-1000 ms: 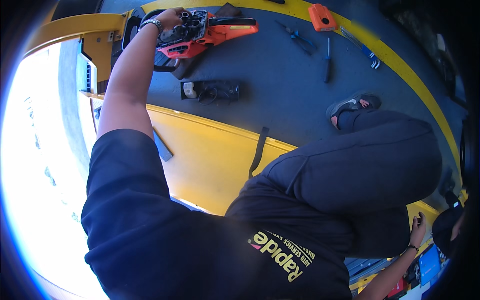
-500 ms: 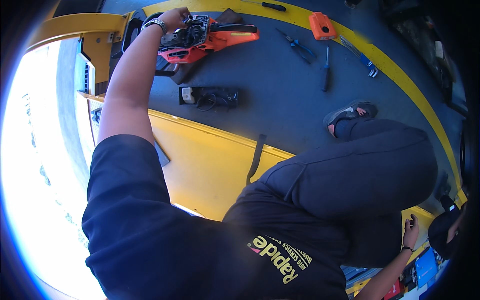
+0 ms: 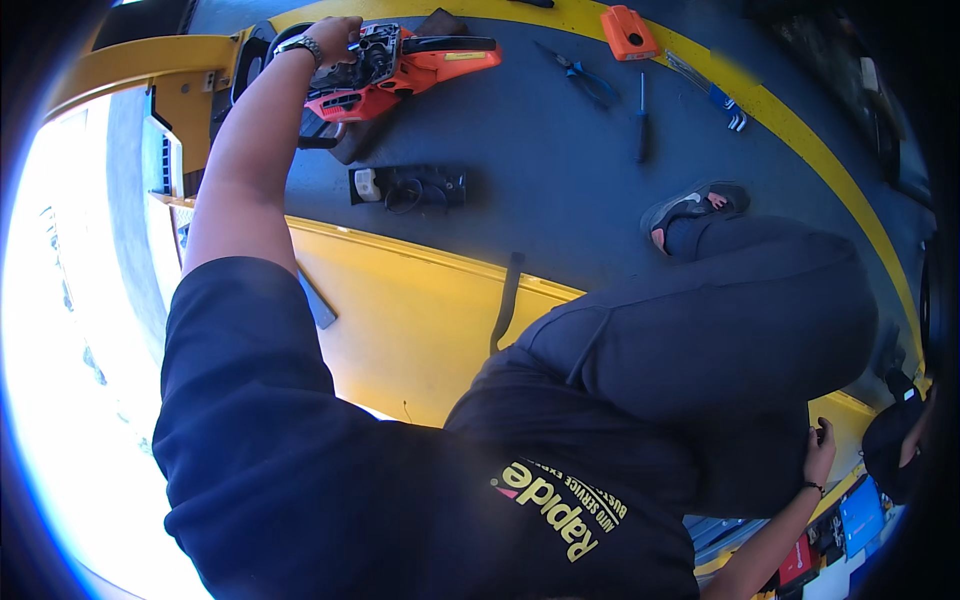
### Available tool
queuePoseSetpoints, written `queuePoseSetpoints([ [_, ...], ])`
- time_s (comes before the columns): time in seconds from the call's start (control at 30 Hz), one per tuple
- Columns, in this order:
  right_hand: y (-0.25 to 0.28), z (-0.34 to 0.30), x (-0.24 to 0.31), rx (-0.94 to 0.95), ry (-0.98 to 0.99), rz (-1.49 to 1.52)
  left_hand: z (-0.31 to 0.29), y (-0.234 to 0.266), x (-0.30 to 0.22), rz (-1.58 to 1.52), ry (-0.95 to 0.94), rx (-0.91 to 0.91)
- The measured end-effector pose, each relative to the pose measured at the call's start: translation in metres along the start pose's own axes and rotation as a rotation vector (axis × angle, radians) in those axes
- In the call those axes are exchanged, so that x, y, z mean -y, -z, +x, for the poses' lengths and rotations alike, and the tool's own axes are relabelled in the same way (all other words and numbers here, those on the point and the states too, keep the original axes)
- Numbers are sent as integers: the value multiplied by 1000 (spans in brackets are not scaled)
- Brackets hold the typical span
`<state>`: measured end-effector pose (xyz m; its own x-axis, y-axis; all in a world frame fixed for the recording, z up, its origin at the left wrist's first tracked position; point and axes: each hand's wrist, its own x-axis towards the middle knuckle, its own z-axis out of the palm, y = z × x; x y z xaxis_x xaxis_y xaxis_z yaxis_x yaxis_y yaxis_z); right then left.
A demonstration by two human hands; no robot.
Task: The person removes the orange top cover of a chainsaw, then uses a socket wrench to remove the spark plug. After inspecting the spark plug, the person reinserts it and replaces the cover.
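At the far left, my left hand (image 3: 338, 40), with a watch on its wrist, rests on the exposed engine of an orange chainsaw (image 3: 445, 66). Its fingers are bent down at the engine's top, and what they pinch is too small to make out. The saw's top is uncovered, and its black handle points right. It sits on a brown block (image 3: 438, 22). Low at the right, beside my bent leg, my right hand (image 3: 820, 455) hangs with fingers loosely apart, seemingly holding nothing. It is far from the saw.
Lying on the dark floor are an orange cover (image 3: 629, 34), blue-handled pliers (image 3: 583, 78), a screwdriver (image 3: 641, 128) and a hex key set (image 3: 728, 108). A black tray (image 3: 455, 189) holds a white part and a cable. A yellow beam (image 3: 400, 300) runs in front of me.
The whole view has shifted slightly, so things appear a little further left and up. My left hand stays at the engine, its fingers now bent further down. My right hand has barely moved.
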<state>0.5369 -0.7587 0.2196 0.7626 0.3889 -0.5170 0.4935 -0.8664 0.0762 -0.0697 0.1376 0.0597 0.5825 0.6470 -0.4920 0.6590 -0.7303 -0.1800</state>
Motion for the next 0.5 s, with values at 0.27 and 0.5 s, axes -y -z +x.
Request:
queuePoseSetpoints([
  [0.27,-4,-4,-17,-26,-6,51,19,-2,21,-126,-76,105],
  [0.5,2,-7,-5,32,-31,61,1,-7,4,-114,11,30],
])
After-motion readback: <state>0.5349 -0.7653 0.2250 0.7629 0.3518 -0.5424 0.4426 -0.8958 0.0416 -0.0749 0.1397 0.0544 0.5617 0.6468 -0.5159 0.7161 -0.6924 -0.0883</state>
